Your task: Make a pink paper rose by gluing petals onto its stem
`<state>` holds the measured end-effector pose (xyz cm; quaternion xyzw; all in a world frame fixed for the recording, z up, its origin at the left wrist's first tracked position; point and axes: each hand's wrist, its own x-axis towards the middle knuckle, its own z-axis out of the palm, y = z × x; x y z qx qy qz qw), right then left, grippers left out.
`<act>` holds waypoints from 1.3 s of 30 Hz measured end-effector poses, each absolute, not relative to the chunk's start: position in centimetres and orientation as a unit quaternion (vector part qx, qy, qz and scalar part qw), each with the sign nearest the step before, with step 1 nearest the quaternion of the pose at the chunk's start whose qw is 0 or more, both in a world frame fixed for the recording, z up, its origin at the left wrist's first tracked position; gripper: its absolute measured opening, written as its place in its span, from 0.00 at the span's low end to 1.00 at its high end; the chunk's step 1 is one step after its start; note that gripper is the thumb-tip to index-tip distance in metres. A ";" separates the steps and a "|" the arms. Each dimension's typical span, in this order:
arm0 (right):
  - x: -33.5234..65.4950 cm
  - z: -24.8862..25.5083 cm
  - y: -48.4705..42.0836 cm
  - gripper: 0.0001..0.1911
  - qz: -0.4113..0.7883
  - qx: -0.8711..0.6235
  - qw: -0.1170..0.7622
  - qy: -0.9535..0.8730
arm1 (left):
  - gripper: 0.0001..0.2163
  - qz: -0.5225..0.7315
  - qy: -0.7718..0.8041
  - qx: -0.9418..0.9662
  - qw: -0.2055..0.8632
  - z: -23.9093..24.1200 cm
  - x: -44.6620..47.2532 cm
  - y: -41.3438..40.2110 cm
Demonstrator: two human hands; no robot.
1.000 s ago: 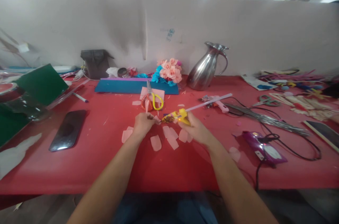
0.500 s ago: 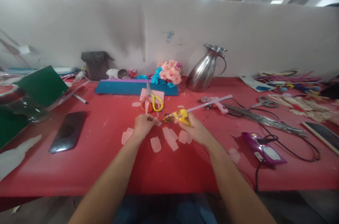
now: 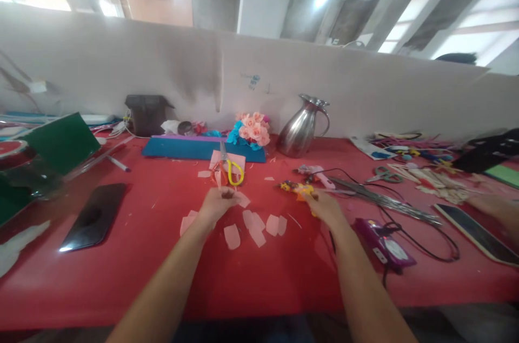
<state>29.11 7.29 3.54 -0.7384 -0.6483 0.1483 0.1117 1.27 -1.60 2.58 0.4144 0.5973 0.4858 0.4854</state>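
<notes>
My left hand (image 3: 217, 203) is closed on a small pink paper petal (image 3: 242, 200) just above the red table (image 3: 121, 278). My right hand (image 3: 324, 207) grips the yellow glue gun (image 3: 298, 189), which lies low at the table surface to the right of the petals. Several loose pink petals (image 3: 253, 220) lie between my hands. Yellow-handled scissors (image 3: 229, 167) rest on pink paper beyond my left hand.
A steel jug (image 3: 302, 127), a pink-and-blue paper flower bunch (image 3: 250, 128) and a blue sheet (image 3: 194, 147) stand at the back. A black phone (image 3: 95, 217) lies left. A purple device (image 3: 383, 235) with cables, wires and craft clutter fill the right, where another person's arm (image 3: 492, 205) reaches in.
My right hand has carried the glue gun away from the petal, rightward and down to the table. The camera has tilted up. My left hand has stayed in place.
</notes>
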 end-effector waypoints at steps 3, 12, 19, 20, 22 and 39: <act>27.0 5.4 5.4 0.13 -0.048 -0.696 0.144 -0.702 | 0.05 0.491 0.575 0.451 0.474 2.2 1.5 -1.4; 16.3 6.7 1.7 0.10 0.157 -0.430 0.141 -0.878 | 0.02 0.469 0.591 0.558 0.347 0.3 1.6 -0.8; 16.3 5.9 4.0 0.10 0.241 -0.466 0.175 -0.833 | 0.06 0.491 0.589 0.540 0.348 0.5 1.7 -0.8; 16.4 6.0 4.3 0.10 0.256 -0.472 0.215 -0.816 | 0.08 0.506 0.586 0.526 0.351 0.5 1.7 -0.7; 16.4 6.1 4.8 0.12 0.290 -0.490 0.311 -0.761 | 0.09 0.542 0.572 0.495 0.365 0.6 1.8 -0.7; 16.2 4.6 4.5 0.14 0.544 -0.450 0.555 -0.440 | 0.13 0.642 0.454 0.321 0.529 2.2 2.1 -1.2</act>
